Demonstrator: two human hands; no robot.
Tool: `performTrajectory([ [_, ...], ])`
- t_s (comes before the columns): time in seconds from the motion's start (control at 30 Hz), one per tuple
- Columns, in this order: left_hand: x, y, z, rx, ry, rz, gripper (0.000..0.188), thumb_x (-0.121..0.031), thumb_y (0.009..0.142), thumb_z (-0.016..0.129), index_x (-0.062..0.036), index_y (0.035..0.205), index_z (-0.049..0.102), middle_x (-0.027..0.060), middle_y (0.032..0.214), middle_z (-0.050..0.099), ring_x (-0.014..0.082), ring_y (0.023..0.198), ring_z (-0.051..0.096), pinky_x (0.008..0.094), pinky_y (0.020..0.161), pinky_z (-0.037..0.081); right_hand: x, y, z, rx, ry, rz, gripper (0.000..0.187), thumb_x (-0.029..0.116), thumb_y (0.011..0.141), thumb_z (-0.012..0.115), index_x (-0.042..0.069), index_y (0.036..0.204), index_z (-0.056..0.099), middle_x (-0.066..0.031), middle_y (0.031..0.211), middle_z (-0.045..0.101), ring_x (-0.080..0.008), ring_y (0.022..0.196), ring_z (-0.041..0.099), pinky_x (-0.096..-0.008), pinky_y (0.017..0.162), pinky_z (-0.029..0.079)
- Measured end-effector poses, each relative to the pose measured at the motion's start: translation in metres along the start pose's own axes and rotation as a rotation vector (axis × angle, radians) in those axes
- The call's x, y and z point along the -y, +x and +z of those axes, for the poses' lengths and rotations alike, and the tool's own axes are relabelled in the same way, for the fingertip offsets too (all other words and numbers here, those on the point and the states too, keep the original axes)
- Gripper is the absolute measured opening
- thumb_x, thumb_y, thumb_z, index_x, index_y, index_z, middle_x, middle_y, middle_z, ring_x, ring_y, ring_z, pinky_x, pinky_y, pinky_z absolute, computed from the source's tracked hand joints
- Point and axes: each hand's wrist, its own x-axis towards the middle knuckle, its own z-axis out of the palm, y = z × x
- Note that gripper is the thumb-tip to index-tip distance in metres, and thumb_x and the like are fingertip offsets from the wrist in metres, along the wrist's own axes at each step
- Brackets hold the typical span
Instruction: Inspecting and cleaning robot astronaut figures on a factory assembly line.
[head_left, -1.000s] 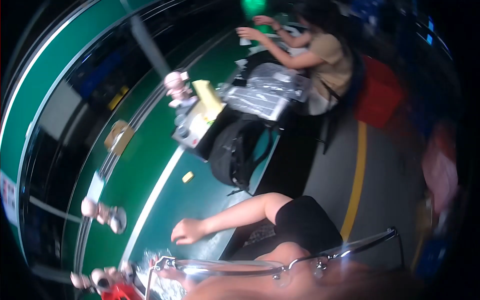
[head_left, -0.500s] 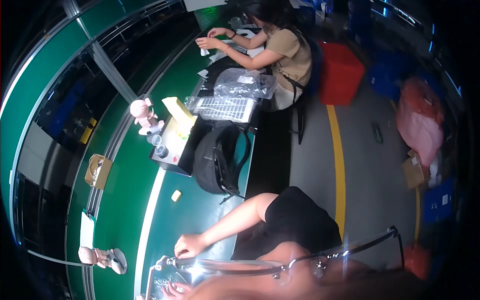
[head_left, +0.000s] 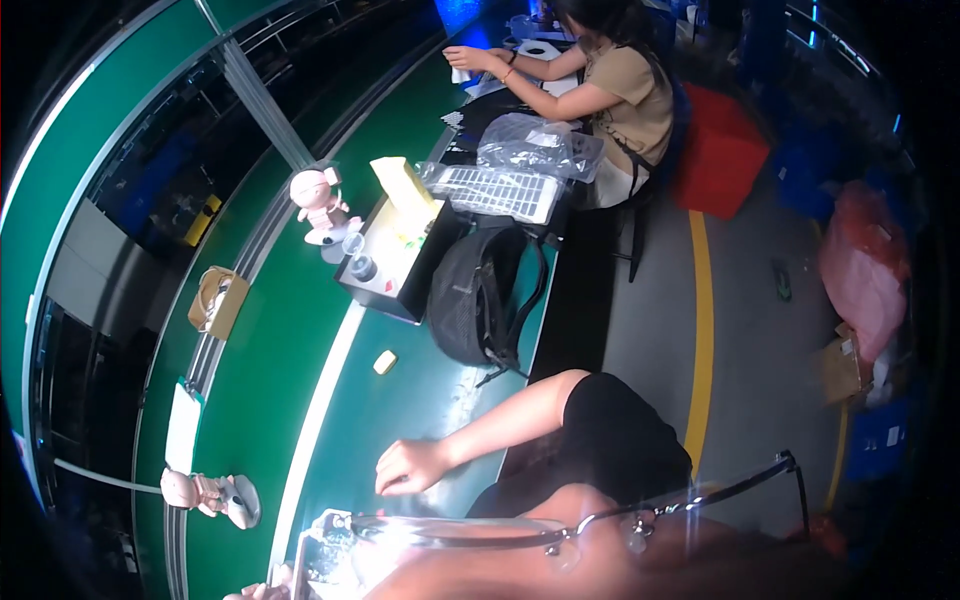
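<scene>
My right hand (head_left: 412, 467) hovers over or rests on the teal table mat (head_left: 345, 430), its fingers curled down; anything inside them is hidden. At the bottom left edge only a few fingertips of my left hand (head_left: 266, 590) show, cut off by the frame. Between the hands lies clear, shiny plastic (head_left: 335, 560), partly behind the rim of the glasses (head_left: 450, 535). Nearest to my right hand on the mat is a small pale-yellow block (head_left: 384, 362). A pink toy figure on a grey base (head_left: 212, 497) lies sideways in view, left of my hands.
A black backpack (head_left: 478, 295) and an open box (head_left: 385, 292) holding small cups stand farther up the table. Another pink figure (head_left: 318, 205) is beside them. A co-worker (head_left: 625, 95) sits at the far end near a red bin (head_left: 725, 150). A cardboard box (head_left: 218, 302) stands left.
The view has shifted, so the table and co-worker appear farther right. My left hand has moved left toward the lower edge. My right hand remains curled over the mat.
</scene>
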Motion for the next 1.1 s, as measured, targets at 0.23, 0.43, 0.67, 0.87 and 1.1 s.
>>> performTrajectory([
  [0.23, -0.043, 0.014, 0.03, 0.183, -0.478, -0.166, 0.027, 0.001, 0.081, 0.055, -0.0003, 0.108, 0.055, 0.0157, 0.129, 0.038, 0.0235, 0.102, 0.051, 0.0287, 0.075, 0.048, -0.011, 0.003, -0.012, -0.136, -0.178, 0.184, 0.008, 0.01, 0.078, 0.066, 0.003, 0.082, 0.067, -0.0091, 0.075, 0.066, -0.0204, 0.062, 0.062, -0.0307, 0.054, 0.049],
  [0.43, -0.049, 0.015, 0.024, 0.185, -0.553, -0.185, 0.026, 0.002, 0.081, 0.055, -0.0005, 0.107, 0.055, 0.0158, 0.128, 0.037, 0.0244, 0.107, 0.048, 0.0284, 0.076, 0.048, -0.041, -0.004, -0.015, -0.203, -0.235, 0.423, 0.01, 0.011, 0.079, 0.067, 0.004, 0.086, 0.068, -0.0061, 0.071, 0.065, -0.0096, 0.057, 0.058, -0.0243, 0.052, 0.046],
  [0.67, -0.047, 0.024, 0.019, 0.149, -0.48, -0.076, 0.026, 0.004, 0.077, 0.058, -0.0009, 0.103, 0.058, 0.0184, 0.125, 0.04, 0.0292, 0.106, 0.05, 0.0298, 0.075, 0.049, -0.055, -0.004, -0.007, -0.229, -0.277, 0.452, 0.009, 0.01, 0.08, 0.067, 0.003, 0.085, 0.067, -0.0045, 0.068, 0.065, -0.0073, 0.056, 0.055, -0.0229, 0.052, 0.044],
  [0.87, -0.039, 0.022, 0.018, 0.125, -0.448, -0.059, 0.025, 0.002, 0.076, 0.06, -0.0015, 0.101, 0.059, 0.0182, 0.123, 0.042, 0.0287, 0.103, 0.053, 0.03, 0.073, 0.05, -0.061, -0.007, -0.004, -0.343, -0.247, 0.433, 0.009, 0.01, 0.081, 0.066, 0.002, 0.084, 0.067, -0.0053, 0.065, 0.063, -0.0073, 0.055, 0.056, -0.0231, 0.052, 0.044],
  [1.1, -0.042, 0.018, 0.02, 0.102, -0.457, -0.088, 0.023, 0.002, 0.074, 0.061, -0.001, 0.098, 0.061, 0.0176, 0.121, 0.044, 0.0251, 0.092, 0.057, 0.0286, 0.069, 0.05, -0.083, 0.016, -0.018, -0.492, 0.06, 0.455, 0.031, 0.007, 0.084, 0.063, 0.002, 0.112, 0.052, 0.001, 0.072, 0.056, -0.0048, 0.059, 0.051, -0.0189, 0.053, 0.041],
])
